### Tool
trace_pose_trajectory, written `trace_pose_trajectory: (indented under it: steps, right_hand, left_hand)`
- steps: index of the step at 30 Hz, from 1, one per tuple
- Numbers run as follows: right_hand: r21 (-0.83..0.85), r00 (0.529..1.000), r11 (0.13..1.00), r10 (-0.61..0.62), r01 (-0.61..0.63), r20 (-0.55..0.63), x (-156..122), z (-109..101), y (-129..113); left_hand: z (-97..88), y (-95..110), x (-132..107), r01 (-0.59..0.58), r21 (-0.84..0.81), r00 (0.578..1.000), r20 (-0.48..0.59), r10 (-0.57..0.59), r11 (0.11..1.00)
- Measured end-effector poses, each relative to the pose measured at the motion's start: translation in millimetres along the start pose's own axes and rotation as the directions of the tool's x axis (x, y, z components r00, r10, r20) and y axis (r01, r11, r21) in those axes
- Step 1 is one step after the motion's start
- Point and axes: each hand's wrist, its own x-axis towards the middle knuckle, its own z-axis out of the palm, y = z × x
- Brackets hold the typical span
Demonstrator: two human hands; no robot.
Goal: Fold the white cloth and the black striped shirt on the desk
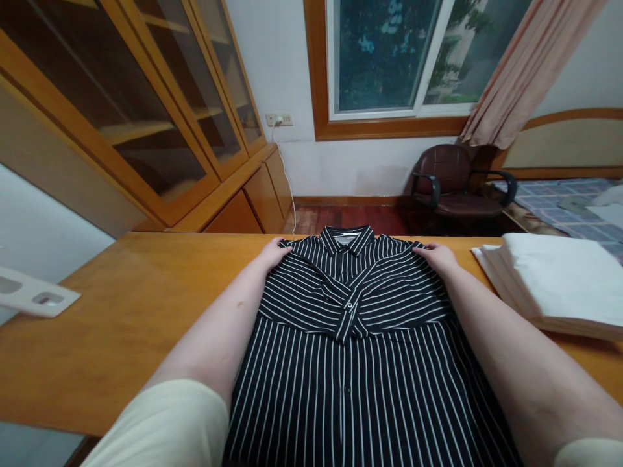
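Observation:
A black shirt with thin white stripes (350,363) lies flat on the wooden table (146,311), collar at the far edge, sleeves folded across the chest. My left hand (273,251) rests on its left shoulder, fingers curled over the fabric edge. At the right shoulder, my right hand (438,254) lies the same way, fingers pressed on the cloth. Both forearms run along the shirt's sides.
A stack of folded white cloth (559,279) sits on the table's right part. A white plastic object (34,295) lies at the left edge. Beyond the table stand a glass-door cabinet (160,110), a dark armchair (457,185) and a bed (574,201).

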Motion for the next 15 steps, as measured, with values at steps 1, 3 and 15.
trace_pose_trajectory:
  steps: [1, 3, 15]
  right_hand:
    - [-0.016, 1.000, 1.000, -0.022, 0.023, 0.004, 0.5, 1.4, -0.7]
    - [-0.017, 0.998, 0.998, -0.067, 0.067, 0.006, 1.0, 4.4, -3.5]
    - [0.264, 0.940, 0.916, -0.243, 0.303, -0.238, -37.6, -37.7, -24.0]
  left_hand:
    - [2.8, 1.5, 1.2, 0.006, -0.022, 1.000, -0.001, -0.006, 1.000]
    - [9.4, 3.6, 1.9, 0.025, -0.068, 1.000, -0.015, -0.026, 0.997]
    - [-39.7, 22.2, -29.2, -0.201, -0.261, 0.976, 0.026, 0.215, 0.944]
